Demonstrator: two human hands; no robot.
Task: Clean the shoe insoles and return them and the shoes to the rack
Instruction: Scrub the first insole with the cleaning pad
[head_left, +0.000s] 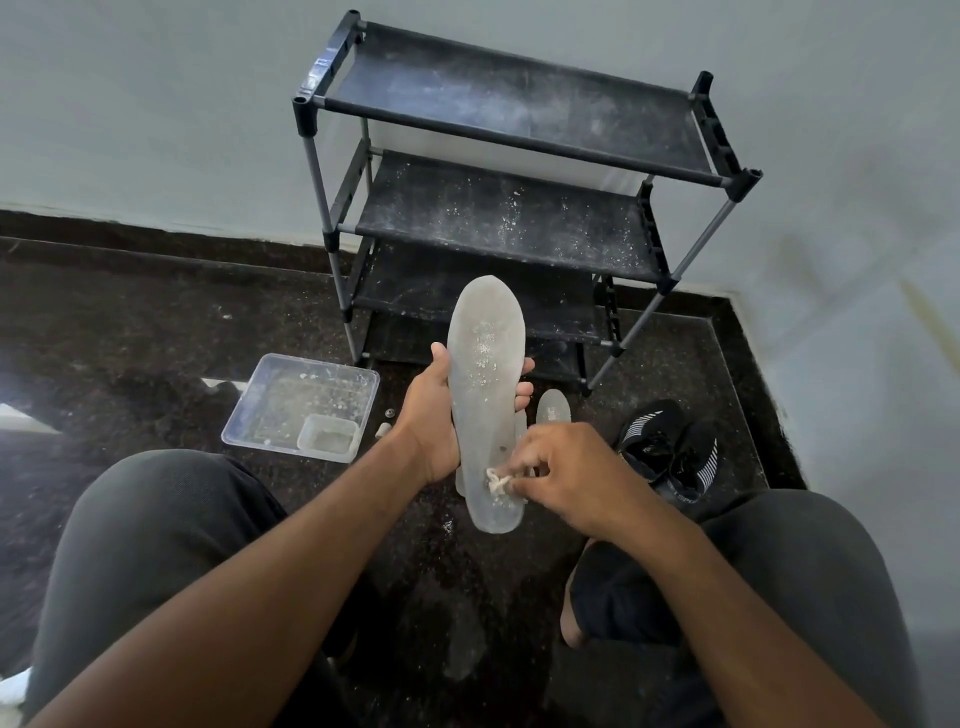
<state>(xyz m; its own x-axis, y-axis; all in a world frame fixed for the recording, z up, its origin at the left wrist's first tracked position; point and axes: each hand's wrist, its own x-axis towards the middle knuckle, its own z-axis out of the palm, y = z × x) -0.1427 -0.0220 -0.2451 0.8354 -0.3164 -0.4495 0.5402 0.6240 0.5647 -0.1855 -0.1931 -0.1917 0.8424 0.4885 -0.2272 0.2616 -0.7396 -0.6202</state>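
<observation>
Black shoe (670, 457) — partial white lettering "SP" on its side, rest unreadable

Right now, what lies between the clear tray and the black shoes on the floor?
In the head view, between the clear tray and the black shoes: the left hand gripping the insole, with a second insole on the floor.

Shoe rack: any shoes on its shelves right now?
No. The shoe rack shelves hold only white specks; the black shoes sit on the floor beside it.
</observation>
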